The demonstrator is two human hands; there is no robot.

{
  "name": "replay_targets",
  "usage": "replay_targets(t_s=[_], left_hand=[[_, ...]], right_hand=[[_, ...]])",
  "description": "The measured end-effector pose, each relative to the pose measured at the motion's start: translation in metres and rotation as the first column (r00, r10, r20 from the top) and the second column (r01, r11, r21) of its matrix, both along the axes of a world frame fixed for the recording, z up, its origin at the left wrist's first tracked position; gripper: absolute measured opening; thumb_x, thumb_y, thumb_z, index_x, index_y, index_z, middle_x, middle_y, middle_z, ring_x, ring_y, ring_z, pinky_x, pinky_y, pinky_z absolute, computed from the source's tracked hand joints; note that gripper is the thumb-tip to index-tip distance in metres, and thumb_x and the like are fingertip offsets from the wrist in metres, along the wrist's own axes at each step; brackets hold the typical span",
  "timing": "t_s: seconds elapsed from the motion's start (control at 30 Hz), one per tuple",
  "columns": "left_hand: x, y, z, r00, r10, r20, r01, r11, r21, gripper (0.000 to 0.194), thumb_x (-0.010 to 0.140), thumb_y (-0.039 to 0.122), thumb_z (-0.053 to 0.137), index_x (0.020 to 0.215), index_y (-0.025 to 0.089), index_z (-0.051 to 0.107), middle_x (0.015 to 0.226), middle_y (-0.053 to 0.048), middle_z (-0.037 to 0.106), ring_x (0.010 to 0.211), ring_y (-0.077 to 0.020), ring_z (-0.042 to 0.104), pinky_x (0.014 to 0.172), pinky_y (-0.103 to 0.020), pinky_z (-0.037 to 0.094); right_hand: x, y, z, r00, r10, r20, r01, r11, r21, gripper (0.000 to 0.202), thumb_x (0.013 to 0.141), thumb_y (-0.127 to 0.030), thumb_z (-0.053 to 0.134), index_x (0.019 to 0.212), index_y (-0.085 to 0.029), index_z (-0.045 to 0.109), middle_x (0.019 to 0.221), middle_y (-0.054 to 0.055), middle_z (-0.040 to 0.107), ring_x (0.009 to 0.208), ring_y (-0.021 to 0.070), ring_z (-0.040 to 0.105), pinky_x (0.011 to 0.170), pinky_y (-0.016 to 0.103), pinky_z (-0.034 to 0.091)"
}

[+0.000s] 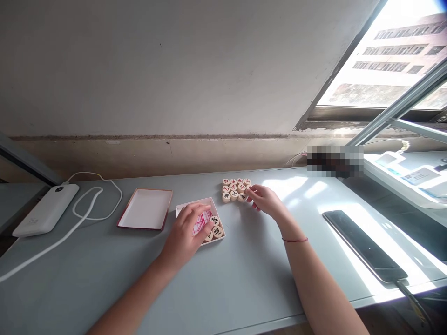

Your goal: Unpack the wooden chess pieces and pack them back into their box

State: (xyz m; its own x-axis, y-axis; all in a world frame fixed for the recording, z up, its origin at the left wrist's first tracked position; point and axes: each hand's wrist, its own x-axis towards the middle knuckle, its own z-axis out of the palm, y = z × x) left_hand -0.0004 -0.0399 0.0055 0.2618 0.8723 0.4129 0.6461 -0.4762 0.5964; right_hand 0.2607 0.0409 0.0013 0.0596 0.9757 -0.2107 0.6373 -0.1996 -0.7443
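Round wooden pieces (233, 188) with red and black characters stand in close rows on the grey table. My right hand (262, 199) is at the right end of these rows, its thumb and fingers closed around the edge of a piece at the front right corner. An open white box (221, 215) lies nearer to me, to the left, with a few black-marked pieces (217, 231) along its right and near side and a sheet with red lines in it. Over the box is my left hand (190, 231), fingers spread, its thumb near the pieces; part of the box is hidden beneath it.
A shallow red-edged lid (145, 209) lies left of the box. Farther left are a white power bank (46, 210) and its looping white cable (91, 204). A dark phone (365, 244) with a cable lies at the right. Behind the table rises a wall (157, 70).
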Motion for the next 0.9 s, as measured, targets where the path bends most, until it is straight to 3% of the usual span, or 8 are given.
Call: replay_targets(t_s=[0.1,0.23,0.5,0.73,0.9], left_hand=[[-0.001,0.001,0.000,1.000,-0.006,0.000,0.006,1.000,0.008,0.024,0.094,0.032,0.048,0.116,0.026,0.055,0.115,-0.004,0.061,0.113,-0.0197,0.057,0.095,-0.033,0.048],[-0.001,0.002,0.000,1.000,-0.016,-0.005,0.016,1.000,0.002,0.023,0.094,0.031,0.047,0.114,0.025,0.056,0.112,-0.004,0.063,0.110,-0.0197,0.058,0.093,-0.034,0.049],[-0.001,0.003,0.000,1.000,-0.023,-0.017,0.023,1.000,-0.014,0.023,0.094,0.030,0.048,0.115,0.025,0.056,0.112,-0.004,0.064,0.107,-0.0194,0.059,0.091,-0.033,0.050],[-0.001,0.004,-0.004,0.999,-0.040,-0.030,0.039,0.999,-0.023,0.022,0.094,0.029,0.048,0.114,0.024,0.055,0.111,-0.004,0.063,0.110,-0.0182,0.058,0.093,-0.031,0.048],[-0.001,0.005,-0.004,0.999,-0.036,-0.035,0.035,0.999,-0.012,0.021,0.093,0.028,0.048,0.111,0.024,0.058,0.109,-0.004,0.065,0.107,-0.0188,0.060,0.090,-0.032,0.049]], right_hand=[[0.000,-0.001,0.000,0.989,0.066,0.129,-0.066,0.998,-0.009,0.010,0.077,-0.030,0.053,0.079,-0.021,0.050,0.077,0.002,0.065,0.057,0.0119,0.055,0.050,0.023,0.040],[-0.004,-0.004,-0.002,0.944,0.132,0.301,-0.145,0.989,0.019,0.021,0.073,-0.037,0.059,0.075,-0.022,0.044,0.076,0.001,0.060,0.062,0.0141,0.050,0.053,0.025,0.037],[-0.006,-0.005,-0.007,0.937,0.127,0.325,-0.153,0.987,0.056,0.023,0.079,-0.045,0.055,0.080,-0.023,0.048,0.079,0.002,0.063,0.064,0.0161,0.054,0.055,0.025,0.037],[-0.015,-0.006,-0.003,0.896,0.107,0.432,-0.135,0.990,0.035,0.020,0.082,-0.042,0.053,0.086,-0.023,0.050,0.078,0.003,0.064,0.066,0.0183,0.056,0.055,0.025,0.036],[-0.018,-0.008,0.001,0.877,0.102,0.470,-0.129,0.991,0.027,0.017,0.084,-0.038,0.049,0.080,-0.022,0.052,0.079,0.005,0.065,0.066,0.0180,0.057,0.054,0.025,0.033]])
